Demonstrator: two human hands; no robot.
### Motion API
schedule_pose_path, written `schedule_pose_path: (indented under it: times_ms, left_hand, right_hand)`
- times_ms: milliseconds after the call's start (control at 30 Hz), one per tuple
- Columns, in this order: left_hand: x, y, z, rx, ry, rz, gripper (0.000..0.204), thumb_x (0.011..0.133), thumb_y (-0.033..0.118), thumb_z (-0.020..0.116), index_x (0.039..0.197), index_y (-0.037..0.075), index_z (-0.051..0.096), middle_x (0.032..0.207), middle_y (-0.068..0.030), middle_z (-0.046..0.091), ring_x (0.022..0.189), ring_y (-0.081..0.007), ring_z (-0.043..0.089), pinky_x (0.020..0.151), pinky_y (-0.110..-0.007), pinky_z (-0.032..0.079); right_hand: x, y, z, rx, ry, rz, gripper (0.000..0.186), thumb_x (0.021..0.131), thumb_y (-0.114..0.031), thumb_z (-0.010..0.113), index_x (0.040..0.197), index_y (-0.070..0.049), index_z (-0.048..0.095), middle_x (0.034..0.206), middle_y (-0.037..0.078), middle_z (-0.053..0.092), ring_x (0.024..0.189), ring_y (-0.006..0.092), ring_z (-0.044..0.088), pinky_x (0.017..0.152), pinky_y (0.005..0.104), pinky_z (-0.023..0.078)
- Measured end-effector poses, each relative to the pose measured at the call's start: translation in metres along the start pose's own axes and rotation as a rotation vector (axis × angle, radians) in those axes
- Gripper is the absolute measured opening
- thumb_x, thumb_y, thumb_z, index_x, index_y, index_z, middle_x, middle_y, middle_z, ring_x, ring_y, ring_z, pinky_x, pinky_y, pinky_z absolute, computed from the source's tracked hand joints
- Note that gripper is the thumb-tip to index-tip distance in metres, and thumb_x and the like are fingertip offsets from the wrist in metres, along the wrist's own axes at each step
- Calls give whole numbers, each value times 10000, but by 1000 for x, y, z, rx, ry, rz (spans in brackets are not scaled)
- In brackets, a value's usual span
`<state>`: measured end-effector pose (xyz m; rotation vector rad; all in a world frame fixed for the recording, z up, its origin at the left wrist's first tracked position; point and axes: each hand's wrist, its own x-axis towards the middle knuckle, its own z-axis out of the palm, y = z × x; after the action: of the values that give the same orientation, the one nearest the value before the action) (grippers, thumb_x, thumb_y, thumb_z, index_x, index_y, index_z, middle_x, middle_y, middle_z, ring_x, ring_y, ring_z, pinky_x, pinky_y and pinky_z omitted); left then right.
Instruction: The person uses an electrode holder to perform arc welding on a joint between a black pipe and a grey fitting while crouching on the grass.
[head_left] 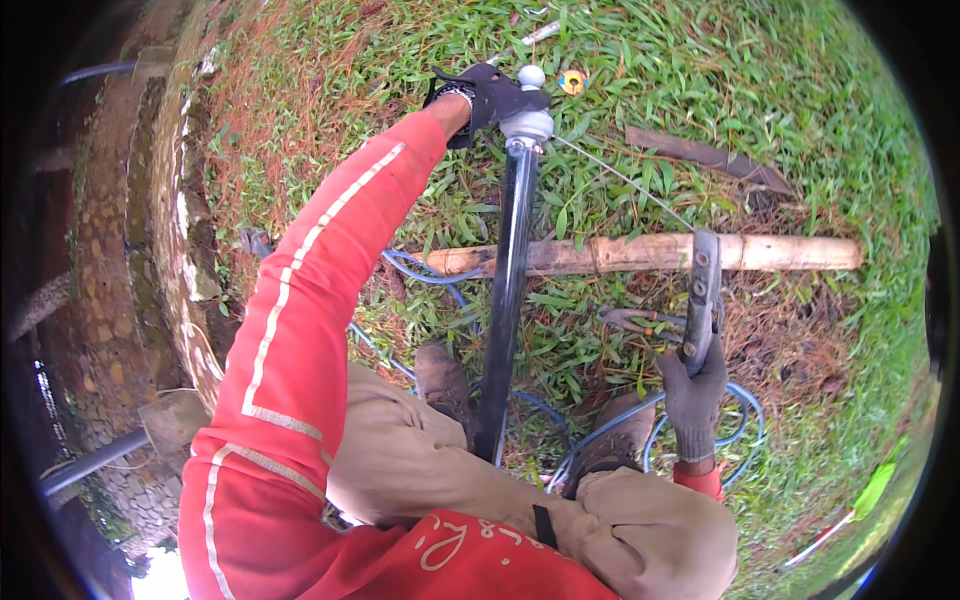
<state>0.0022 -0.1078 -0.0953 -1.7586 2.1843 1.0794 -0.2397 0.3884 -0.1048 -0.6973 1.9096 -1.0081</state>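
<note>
A black pole (508, 290) stands up between my legs, leaning slightly. It is topped by a rounded grey fitting (530, 126) with a white ball (531, 76) above it. My left hand (492, 97), in a black glove, is closed around this top, its fingers partly hidden. In a grey knitted glove, my right hand (694, 395) grips the lower end of a long grey metal tool (704, 290) with several round rivets or holes; its exact kind is unclear. A thin taut line (625, 180) runs from the fitting to the tool's upper end.
A bamboo pole (610, 256) lies across the grass behind the black pole. Blue hose (740, 400) loops around my boots. Pliers (640, 319) lie beside the tool; a weathered board (705, 157) and a small yellow roll (573, 82) lie farther off. A stone edge (190, 250) runs along the left.
</note>
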Motion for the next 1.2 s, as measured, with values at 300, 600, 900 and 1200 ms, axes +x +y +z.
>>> schedule_pose_path:
  times_ms: [300, 600, 900, 1200]
  left_hand:
    - [-109, 28, -42, -323, 204, 320, 620, 1072, 543, 770, 1423, 33, 796, 1253, -137, 851, 1127, -195, 792, 1051, -382, 615]
    - [-258, 25, 48, -955, -736, 861, 593, 1029, 355, 869, 1511, 51, 705, 1305, -137, 816, 1196, -196, 783, 1040, -412, 633]
    - [-301, 10, 128, -2224, -1689, 780, 479, 1167, 173, 658, 1616, 38, 557, 1553, -146, 661, 1428, -264, 655, 1200, -431, 576]
    - [-293, -33, 62, -2310, -1233, 969, 407, 1193, 167, 535, 1560, -3, 581, 1600, -191, 603, 1470, -330, 601, 1262, -529, 508]
  right_hand:
    - [-8, -130, -64, -77, 34, -247, 338, 1049, -166, 751, 1282, 30, 605, 942, 28, 629, 830, 114, 593, 732, 294, 510]
    - [-77, -305, -14, -1004, -67, -665, 669, 958, -127, 826, 1524, 116, 566, 1139, 265, 769, 941, 409, 824, 860, 449, 642]
    - [-120, -373, 121, -1425, -257, -679, 685, 913, 15, 768, 1581, -2, 618, 1279, 269, 767, 1036, 498, 788, 874, 533, 628]
    - [-122, -404, 201, -1695, -288, -785, 633, 906, 18, 786, 1524, -73, 683, 1392, 233, 746, 1146, 437, 791, 889, 514, 656]
